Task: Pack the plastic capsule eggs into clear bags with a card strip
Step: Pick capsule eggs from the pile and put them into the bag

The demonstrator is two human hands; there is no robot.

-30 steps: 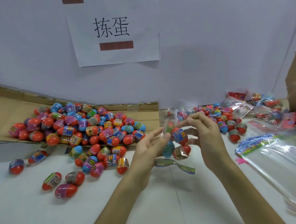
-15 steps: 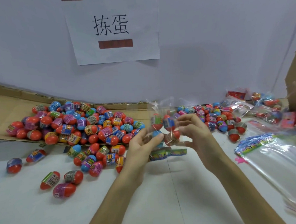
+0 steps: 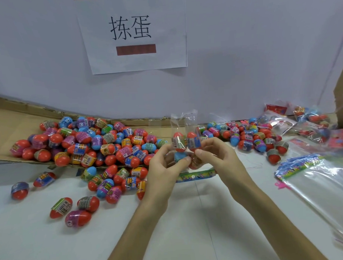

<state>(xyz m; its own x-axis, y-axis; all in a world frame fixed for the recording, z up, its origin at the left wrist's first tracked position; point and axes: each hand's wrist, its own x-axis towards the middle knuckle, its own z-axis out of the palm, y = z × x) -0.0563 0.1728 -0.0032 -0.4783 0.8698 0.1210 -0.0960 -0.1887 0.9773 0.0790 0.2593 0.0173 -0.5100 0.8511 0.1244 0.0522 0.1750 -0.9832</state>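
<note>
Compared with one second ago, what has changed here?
The left grip and right grip raised the clear plastic bag of capsule eggs up and leftward, and keep holding it. The colourful card strip below is now level. The loose pile of red and blue plastic eggs and the empty clear bags stayed.

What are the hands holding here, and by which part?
The left hand and right hand pinch one small clear plastic bag of red and blue capsule eggs at its lower half, from opposite sides. Its upper end stands free.
</note>
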